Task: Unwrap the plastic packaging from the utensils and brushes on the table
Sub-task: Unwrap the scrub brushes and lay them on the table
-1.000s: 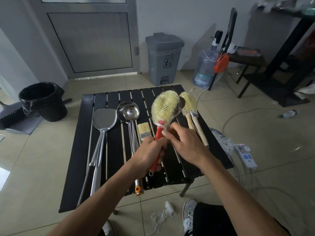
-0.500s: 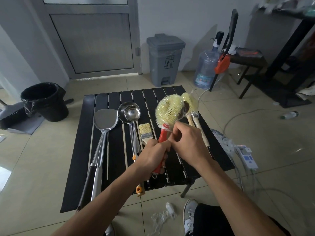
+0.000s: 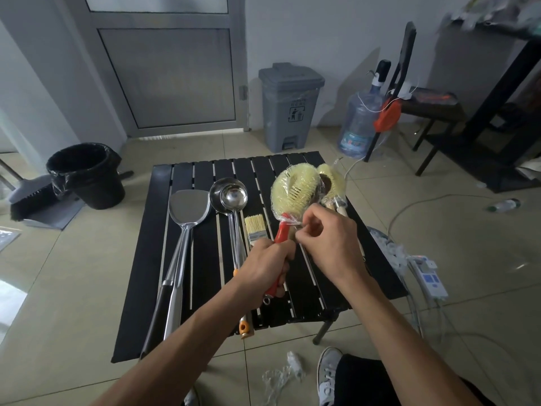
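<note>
My left hand [image 3: 265, 268] grips the red handle of a round yellow brush [image 3: 294, 190] and holds it up over the black slatted table [image 3: 202, 288]. Clear plastic wrap covers the brush head. My right hand [image 3: 328, 238] pinches that wrap at the neck of the brush, just below the bristles. Behind it on the table lie two more wrapped yellow brushes [image 3: 332, 183] with wooden handles. A steel spatula [image 3: 187, 212], a steel ladle [image 3: 229, 197] and a small paint-style brush [image 3: 255, 227] lie bare on the table to the left.
Crumpled plastic wrap [image 3: 281, 376] lies on the tiled floor near my shoe [image 3: 329, 373]. A black bin [image 3: 87, 174] stands at the left, a grey pedal bin [image 3: 289, 104] behind the table, a water jug [image 3: 358, 124] and chair at the right. A power strip [image 3: 430, 276] and cables lie right of the table.
The brush has tilted a little to the right and my right hand has shifted up to the wrap at the brush neck. My left hand keeps its hold on the handle.
</note>
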The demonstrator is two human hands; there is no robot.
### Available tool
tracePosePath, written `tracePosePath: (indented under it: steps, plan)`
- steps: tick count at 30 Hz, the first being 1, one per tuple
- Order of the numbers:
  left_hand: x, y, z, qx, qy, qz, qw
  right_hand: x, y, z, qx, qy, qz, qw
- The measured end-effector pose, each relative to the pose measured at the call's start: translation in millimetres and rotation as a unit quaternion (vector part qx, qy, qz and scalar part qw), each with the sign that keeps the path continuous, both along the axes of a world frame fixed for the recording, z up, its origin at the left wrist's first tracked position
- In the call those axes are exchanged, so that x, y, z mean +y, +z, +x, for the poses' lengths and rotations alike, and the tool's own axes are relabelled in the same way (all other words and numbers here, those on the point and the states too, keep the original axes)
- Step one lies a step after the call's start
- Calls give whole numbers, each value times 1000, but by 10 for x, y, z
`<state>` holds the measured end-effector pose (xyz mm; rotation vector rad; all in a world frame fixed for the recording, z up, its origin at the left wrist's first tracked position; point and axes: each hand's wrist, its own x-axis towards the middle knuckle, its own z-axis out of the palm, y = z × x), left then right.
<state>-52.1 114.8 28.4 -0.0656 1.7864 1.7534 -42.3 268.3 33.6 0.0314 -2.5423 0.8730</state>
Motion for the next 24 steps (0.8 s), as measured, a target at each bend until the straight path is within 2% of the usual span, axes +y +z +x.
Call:
tracePosePath:
  steps: [6,11,15,20,24]
  plan:
    - [30,-29,22,37,12,-26,999,-110,-58,37,-65,-13,-137,988]
    - [12,-56,6,54,19,-53,997,-157,-80,68,-129,14,-173,976]
    - [3,-95,-13,29,38,-52,998,-200,-74,71,-195,45,-200,959]
    - [-25,-88,-53,-5,35,-28,999,-244,-52,104,-210,89,-228,947]
    - [-36,-56,-51,-12,13,-9,1000,-161,-10,83,-176,90,-231,953]
